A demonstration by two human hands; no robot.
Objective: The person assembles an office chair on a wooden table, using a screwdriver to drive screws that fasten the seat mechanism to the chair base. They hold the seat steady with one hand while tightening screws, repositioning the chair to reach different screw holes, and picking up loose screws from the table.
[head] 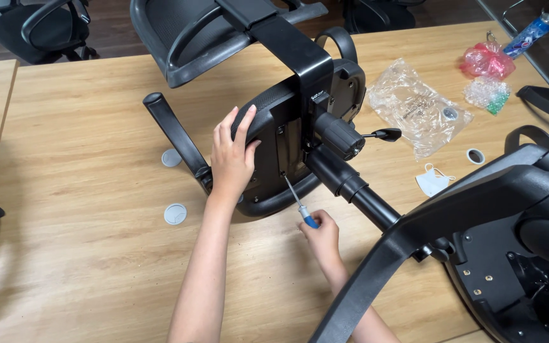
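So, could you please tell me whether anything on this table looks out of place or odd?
Yes: an office chair lies on its side on the wooden table, underside exposed. The left hand rests on its seat edge, and the right hand holds a blue-handled screwdriver to it. A crumpled white face mask lies beside loose plastic bags.

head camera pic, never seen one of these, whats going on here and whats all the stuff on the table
This single picture comes from a camera worn on a person's head, looking down at their own bare hands over a wooden table. A black office chair lies tipped on it. The left hand rests flat on the seat's edge. The right hand holds a blue-handled screwdriver, its tip at the underside of the seat. Nearby lie clear plastic bags, a pink bag, a white face mask and two round grey caps. Another chair's base fills the right corner.
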